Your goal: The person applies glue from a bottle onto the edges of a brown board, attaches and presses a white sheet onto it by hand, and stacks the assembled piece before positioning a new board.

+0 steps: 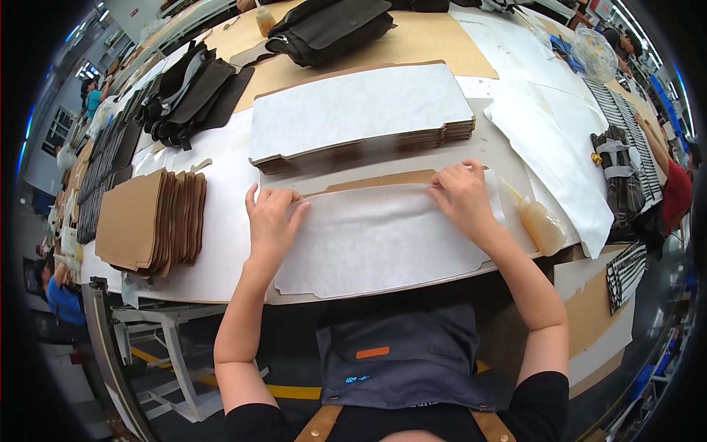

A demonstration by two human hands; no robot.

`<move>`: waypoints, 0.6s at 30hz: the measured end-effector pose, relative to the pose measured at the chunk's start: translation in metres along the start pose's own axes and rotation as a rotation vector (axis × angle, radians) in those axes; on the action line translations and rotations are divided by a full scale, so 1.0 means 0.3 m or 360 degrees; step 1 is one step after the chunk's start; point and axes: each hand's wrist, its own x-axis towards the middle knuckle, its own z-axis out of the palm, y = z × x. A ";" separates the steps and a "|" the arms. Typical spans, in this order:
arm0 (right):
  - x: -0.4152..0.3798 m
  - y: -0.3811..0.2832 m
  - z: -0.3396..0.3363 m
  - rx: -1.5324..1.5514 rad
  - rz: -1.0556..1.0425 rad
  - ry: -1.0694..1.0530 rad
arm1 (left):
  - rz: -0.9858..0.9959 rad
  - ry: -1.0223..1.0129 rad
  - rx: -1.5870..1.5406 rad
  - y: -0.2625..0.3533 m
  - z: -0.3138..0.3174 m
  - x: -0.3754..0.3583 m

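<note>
In front of me on the table lies a white sheet (368, 247) with notched corners, slightly wrinkled along its far side. A strip of brown board (383, 180) shows beyond its far edge. My left hand (272, 217) is closed on the sheet's far left corner, thumb and fingers near together. At the far right corner my right hand (464, 199) pinches the same sheet, fingers bent. Just beyond both hands is a stack of brown boards (368, 151) topped by a white face. A bottle of amber glue (543, 227) lies to the right of my right hand.
A stack of brown cut pieces (147, 221) stands at the left of the table (228, 258). Black bag parts (195, 96) and a black bag (328, 33) lie farther back. White sheeting (552, 162) covers the right side. Other people work at both sides.
</note>
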 end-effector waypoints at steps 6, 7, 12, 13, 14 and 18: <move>0.015 0.006 0.013 -0.0060 -0.0042 -0.0019 | -0.0003 0.0040 0.0093 -0.013 0.043 0.002; 0.017 0.005 0.015 -0.0061 -0.0041 -0.0021 | -0.0006 0.0045 0.0100 -0.013 0.047 0.002; 0.025 0.002 0.018 -0.0078 -0.0034 -0.0029 | -0.0027 0.0071 0.0112 -0.010 0.052 0.002; 0.026 0.003 0.018 -0.0085 -0.0031 -0.0038 | -0.0027 0.0076 0.0113 -0.009 0.054 0.002; 0.026 0.003 0.018 -0.0091 -0.0027 -0.0047 | -0.0027 0.0081 0.0115 -0.008 0.054 0.002; 0.026 0.004 0.023 -0.0087 -0.0022 -0.0047 | -0.0048 0.0095 0.0120 -0.009 0.057 0.002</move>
